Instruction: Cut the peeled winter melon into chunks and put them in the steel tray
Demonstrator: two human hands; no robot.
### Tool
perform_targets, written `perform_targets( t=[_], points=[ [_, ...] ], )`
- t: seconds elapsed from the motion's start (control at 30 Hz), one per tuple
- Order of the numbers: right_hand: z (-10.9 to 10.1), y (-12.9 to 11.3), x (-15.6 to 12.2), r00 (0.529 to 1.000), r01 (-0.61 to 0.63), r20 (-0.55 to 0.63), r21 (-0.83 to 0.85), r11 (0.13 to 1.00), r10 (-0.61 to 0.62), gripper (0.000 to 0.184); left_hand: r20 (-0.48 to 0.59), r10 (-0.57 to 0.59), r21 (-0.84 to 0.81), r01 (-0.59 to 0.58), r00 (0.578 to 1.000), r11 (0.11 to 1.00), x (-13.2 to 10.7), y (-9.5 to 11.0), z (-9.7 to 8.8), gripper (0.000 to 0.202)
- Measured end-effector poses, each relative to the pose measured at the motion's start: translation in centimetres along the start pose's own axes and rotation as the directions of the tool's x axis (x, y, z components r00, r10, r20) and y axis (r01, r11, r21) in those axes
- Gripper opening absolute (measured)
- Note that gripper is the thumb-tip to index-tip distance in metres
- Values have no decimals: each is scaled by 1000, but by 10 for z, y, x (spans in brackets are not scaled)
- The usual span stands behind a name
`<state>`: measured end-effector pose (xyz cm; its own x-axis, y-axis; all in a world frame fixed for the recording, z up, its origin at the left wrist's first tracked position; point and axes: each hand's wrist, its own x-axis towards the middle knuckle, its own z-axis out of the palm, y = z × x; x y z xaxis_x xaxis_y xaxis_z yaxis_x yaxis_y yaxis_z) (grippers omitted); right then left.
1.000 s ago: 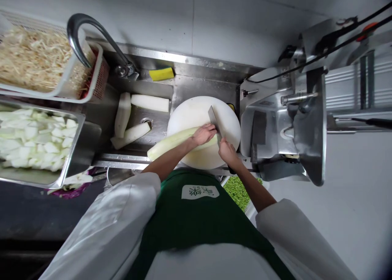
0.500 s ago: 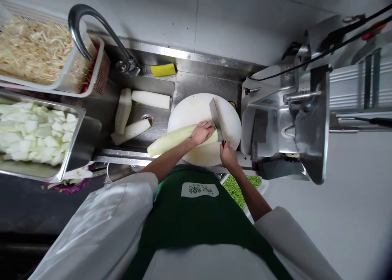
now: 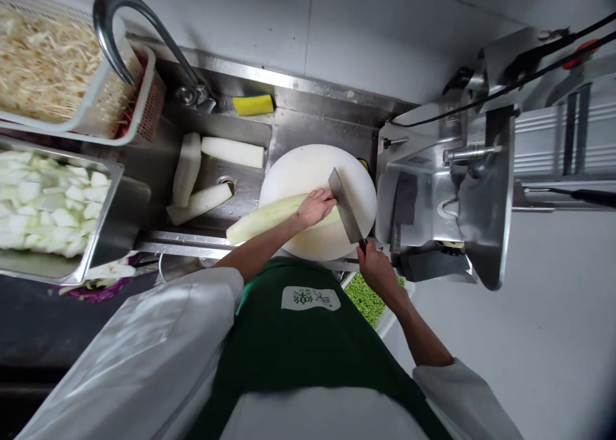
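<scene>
A long, pale green peeled gourd [image 3: 262, 220] lies across the round white cutting board [image 3: 303, 164], its left end sticking out past the board's edge. My left hand [image 3: 315, 207] is closed over the gourd near its right end and presses it down. In my right hand [image 3: 378, 267] is the handle of a cleaver [image 3: 345, 206]. The blade slants over the board, close to the left fingertips and at the gourd's right end. Whether the edge touches the gourd, I cannot tell.
Peeled white gourd pieces [image 3: 233, 151] lie in the steel sink [image 3: 250, 193] under a tap [image 3: 139, 10]. At left stand a pan of cut chunks [image 3: 45, 203] and a basket of bean sprouts [image 3: 43, 68]. A metal slicer [image 3: 433, 190] stands right; chopped greens [image 3: 366, 299] sit below the board.
My right hand has moved right and toward my body with the cleaver, whose blade has come nearer the front of the board. My left hand stays on the gourd.
</scene>
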<state>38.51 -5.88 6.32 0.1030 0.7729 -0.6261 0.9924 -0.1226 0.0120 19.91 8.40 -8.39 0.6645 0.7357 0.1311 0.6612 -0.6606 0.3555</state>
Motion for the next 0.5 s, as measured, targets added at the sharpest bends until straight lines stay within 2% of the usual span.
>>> perform_targets(
  t=[0.27, 0.37, 0.5],
  points=[
    [27, -34, 72, 997, -26, -68, 89, 996, 32, 33, 10, -4, -38, 4, 1000, 999, -3, 0, -6, 34],
    [24, -30, 75, 995, 3, -97, 79, 997, 5, 33, 20, -27, -55, 28, 999, 998, -4, 0, -9, 37],
    [11, -16, 51, 993, 12, -120, 28, 1000, -8, 32, 12, -24, -57, 24, 1000, 998, -4, 1, -8, 39]
  ],
)
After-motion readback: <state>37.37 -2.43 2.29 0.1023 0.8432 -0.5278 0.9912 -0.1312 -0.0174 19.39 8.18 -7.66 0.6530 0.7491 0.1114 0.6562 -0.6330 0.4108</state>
